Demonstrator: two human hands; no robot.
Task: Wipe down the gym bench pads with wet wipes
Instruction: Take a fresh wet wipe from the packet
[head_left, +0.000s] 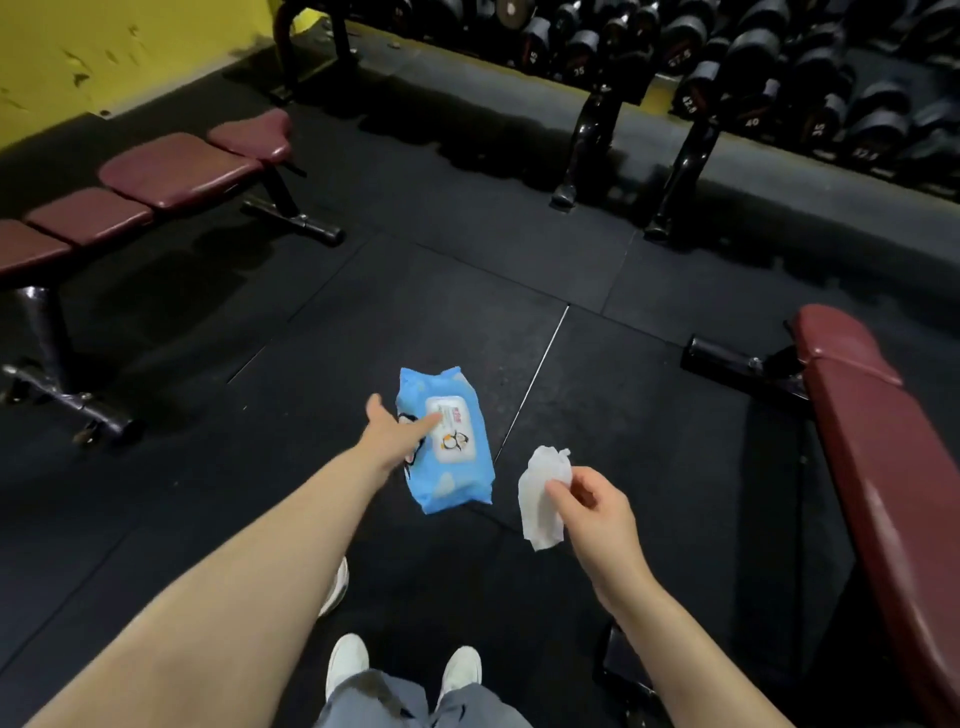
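Left hand (387, 434) reaches out, fingers (427, 422) straight and relaxed, one fingertip touching the white lid of the blue wet wipes pack (447, 441), which lies flat on the floor (208, 493). Right hand (597, 512) pinches a crumpled white wipe (540, 493) hanging below its fingers. Maroon bench pad (893, 467) stands right of that hand, untouched.

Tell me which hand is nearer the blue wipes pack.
Left. The left hand touches the wipes pack on its white lid; the right hand is apart to its right, pinching a wipe.
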